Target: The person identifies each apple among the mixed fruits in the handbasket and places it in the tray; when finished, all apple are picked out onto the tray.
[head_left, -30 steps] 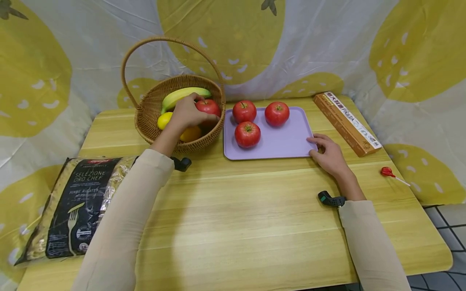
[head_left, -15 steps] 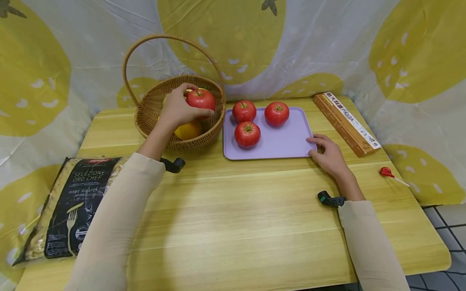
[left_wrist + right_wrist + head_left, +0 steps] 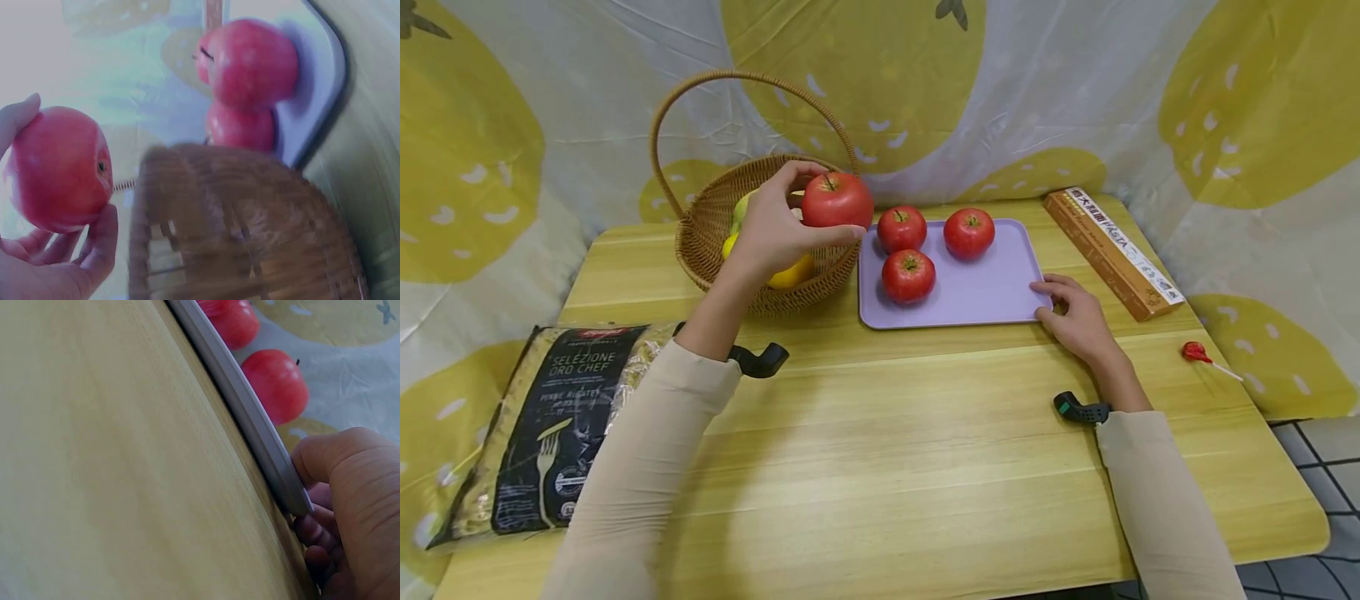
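Note:
My left hand grips a red apple between thumb and fingers, lifted over the right rim of a wicker basket. In the left wrist view the held apple is apart from the basket. Inside the basket, partly hidden by the hand, lie a yellow-orange fruit, a yellow fruit and a bit of green-yellow banana. A lilac tray bears three red apples. My right hand pinches the tray's right edge, its thumb against the rim.
A bag of penne pasta lies at the left of the wooden table. On the right are a pasta box and a red lollipop. The basket's tall handle arches above it; a patterned cloth hangs behind.
My left hand has lifted the apple out of the basket and carried it up and to the right over the rim. The right hand and tray have stayed in place.

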### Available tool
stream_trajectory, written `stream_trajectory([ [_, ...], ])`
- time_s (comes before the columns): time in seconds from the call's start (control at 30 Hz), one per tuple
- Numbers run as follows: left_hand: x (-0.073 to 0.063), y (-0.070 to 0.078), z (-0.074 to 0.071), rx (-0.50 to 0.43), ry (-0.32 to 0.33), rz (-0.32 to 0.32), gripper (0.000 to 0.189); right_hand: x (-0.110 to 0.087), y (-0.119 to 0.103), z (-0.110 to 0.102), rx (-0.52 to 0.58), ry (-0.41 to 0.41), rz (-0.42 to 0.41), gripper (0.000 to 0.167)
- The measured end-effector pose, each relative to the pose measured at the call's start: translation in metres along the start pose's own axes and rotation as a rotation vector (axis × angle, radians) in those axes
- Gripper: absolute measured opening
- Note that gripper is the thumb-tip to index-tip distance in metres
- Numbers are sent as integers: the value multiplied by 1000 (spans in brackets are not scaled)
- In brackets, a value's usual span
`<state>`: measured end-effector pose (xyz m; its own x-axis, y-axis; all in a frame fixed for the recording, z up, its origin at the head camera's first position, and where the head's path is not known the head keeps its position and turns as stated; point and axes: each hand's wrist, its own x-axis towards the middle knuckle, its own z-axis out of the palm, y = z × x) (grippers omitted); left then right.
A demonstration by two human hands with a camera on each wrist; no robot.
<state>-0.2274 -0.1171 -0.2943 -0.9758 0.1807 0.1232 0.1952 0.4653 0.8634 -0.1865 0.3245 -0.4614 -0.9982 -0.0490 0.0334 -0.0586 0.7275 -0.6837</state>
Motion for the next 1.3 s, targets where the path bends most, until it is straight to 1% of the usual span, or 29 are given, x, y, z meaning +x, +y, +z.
stream_trajectory([
  [0.03,0,2,4,-21,-9,16,83,0,0,0,0,1,1,46],
  [0.13,2,10,17,-83,-55,38,81,0,0,0,-1,2,3,46],
  [0.3,8,21,44,-132,-123,82,79,0,0,0,-3,2,-3,45],
  [0.4,12,24,60,-116,-153,103,79,1,0,0,-6,2,-5,45],
  [0.5,16,25,76,-84,-181,111,79,1,0,0,-5,-1,-3,45],
  [0.67,22,23,101,-12,-221,129,82,1,0,0,-2,-5,2,45],
  [0.8,25,20,122,55,-246,160,85,1,1,1,-3,-1,2,45],
  [0.9,24,20,134,93,-249,175,88,1,0,1,-3,5,0,45],
  [1.03,22,20,150,115,-246,161,90,1,0,0,1,10,-2,44],
  [1.2,21,16,169,141,-247,113,96,0,-1,0,1,6,-1,45],
  [1.3,21,12,179,129,-257,98,97,0,-1,0,-2,2,-2,45],
])
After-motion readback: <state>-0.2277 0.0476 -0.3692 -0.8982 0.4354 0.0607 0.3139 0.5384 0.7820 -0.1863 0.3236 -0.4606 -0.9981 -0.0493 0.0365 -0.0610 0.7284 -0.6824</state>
